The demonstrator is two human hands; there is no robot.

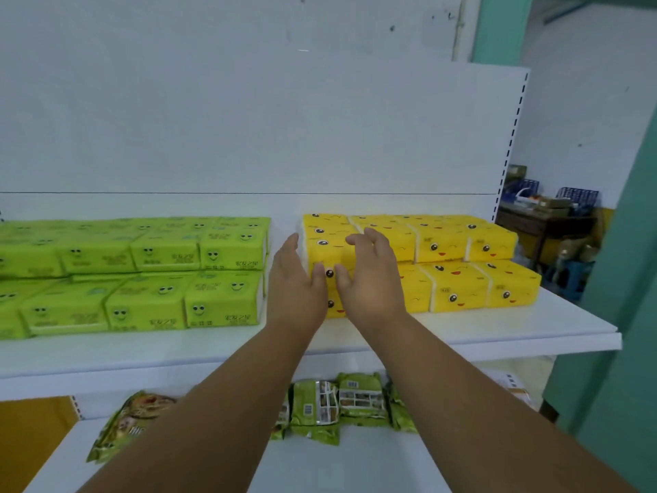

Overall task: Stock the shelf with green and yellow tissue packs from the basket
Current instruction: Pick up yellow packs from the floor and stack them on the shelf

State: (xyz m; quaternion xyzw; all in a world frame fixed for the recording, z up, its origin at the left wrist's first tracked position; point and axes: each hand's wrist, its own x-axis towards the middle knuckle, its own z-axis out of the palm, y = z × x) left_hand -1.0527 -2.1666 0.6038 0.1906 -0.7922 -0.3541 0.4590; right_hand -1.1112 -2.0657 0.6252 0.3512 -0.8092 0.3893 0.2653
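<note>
Now both hands, left hand (297,279) and right hand (369,279), fingers relaxed and holding nothing, square the bright yellow plastic-wrapped tissue packs (441,257) at the white shelf's (533,332) right end; next probably another basket pack.

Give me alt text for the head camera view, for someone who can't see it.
Both hands, left hand and right hand, reach open toward the yellow tissue packs stacked on a white shelf. Green tissue packs fill its left side.
</note>
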